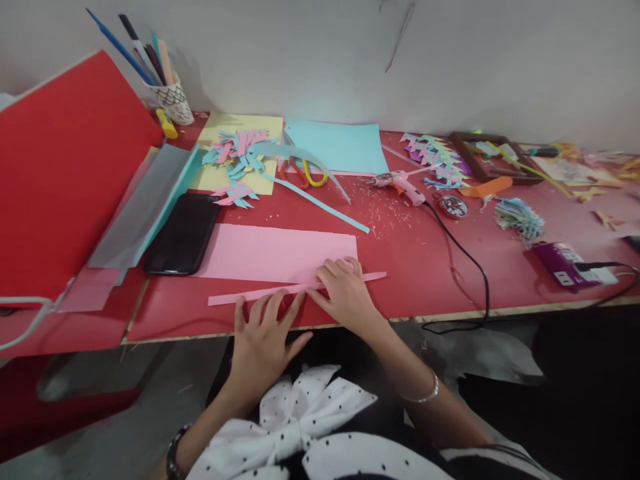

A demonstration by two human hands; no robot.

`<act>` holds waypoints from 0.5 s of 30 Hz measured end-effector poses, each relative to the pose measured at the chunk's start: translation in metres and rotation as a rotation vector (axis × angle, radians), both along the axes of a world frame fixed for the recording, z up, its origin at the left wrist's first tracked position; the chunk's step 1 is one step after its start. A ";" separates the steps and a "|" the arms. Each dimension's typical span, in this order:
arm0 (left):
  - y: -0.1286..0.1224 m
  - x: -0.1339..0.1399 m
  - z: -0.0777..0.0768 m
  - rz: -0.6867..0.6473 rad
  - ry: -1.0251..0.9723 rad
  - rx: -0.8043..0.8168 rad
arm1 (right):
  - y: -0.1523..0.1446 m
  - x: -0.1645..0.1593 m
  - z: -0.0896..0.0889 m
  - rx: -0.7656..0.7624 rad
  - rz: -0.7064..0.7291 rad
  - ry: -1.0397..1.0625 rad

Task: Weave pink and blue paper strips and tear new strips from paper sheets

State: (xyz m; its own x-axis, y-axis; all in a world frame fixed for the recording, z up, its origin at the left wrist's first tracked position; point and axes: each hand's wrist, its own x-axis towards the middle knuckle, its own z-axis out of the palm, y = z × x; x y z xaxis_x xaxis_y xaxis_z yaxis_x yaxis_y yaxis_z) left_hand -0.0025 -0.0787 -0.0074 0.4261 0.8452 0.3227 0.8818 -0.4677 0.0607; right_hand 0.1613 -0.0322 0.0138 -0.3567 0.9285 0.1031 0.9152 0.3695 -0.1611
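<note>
A narrow pink paper strip (pixel 225 300) lies slantwise near the front edge of the red table. My left hand (pixel 263 340) rests with spread fingertips on the strip, its thumb stretched to the right. Over the strip's right half lies my right hand (pixel 345 290), fingers apart and pressing down, part of the paper hidden under it. Just behind the strip is a pink paper sheet (pixel 270 253), whose right corner is covered by my right hand. A black phone (pixel 183 233) sits at the sheet's left end.
Blue paper strips (pixel 320 203), scissors (pixel 315 175) and a pile of pink and blue cut paper (pixel 240 150) lie farther back. A pink glue gun (pixel 405 187) trails a black cable. At right is a purple power strip (pixel 565 263); a red folder (pixel 75 180) stands left.
</note>
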 end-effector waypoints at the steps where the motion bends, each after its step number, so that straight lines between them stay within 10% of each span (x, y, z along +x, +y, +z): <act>1: 0.000 0.000 0.000 0.003 0.008 -0.002 | 0.001 -0.001 0.000 -0.011 0.005 0.002; 15: -0.002 0.001 0.000 0.024 -0.006 -0.016 | 0.003 -0.012 0.001 -0.025 -0.110 0.056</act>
